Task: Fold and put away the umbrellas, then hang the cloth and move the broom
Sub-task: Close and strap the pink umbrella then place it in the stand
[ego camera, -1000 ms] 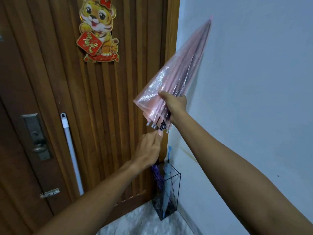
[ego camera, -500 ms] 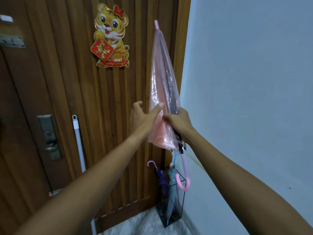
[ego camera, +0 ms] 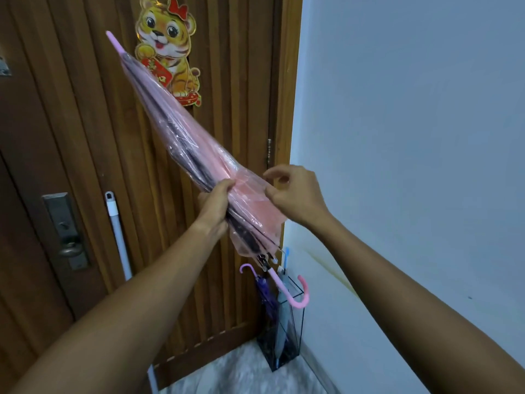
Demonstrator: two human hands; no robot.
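A closed pink see-through umbrella (ego camera: pixel 170 120) slants across the wooden door, tip up left, hooked pink handle (ego camera: pixel 298 300) down right. My left hand (ego camera: pixel 214 204) is wrapped around its lower canopy. My right hand (ego camera: pixel 295 194) pinches the loose plastic on the right side, fingers partly raised. Below, a clear umbrella stand (ego camera: pixel 295 334) in the corner holds a purple umbrella (ego camera: pixel 265 294) and a grey one (ego camera: pixel 282 322). A white broom handle (ego camera: pixel 118 234) leans on the door at left. No cloth is in view.
The brown slatted door (ego camera: pixel 71 123) carries a tiger decoration (ego camera: pixel 167 49) and a metal lock plate with knob (ego camera: pixel 66 231). A pale wall (ego camera: pixel 412 137) fills the right side. Marbled floor (ego camera: pixel 241 371) shows at the bottom.
The umbrella has swung from tip-right, through upright, to tip-left. My left hand now grips the canopy, and my right hand has shifted from the shaft to the loose plastic.
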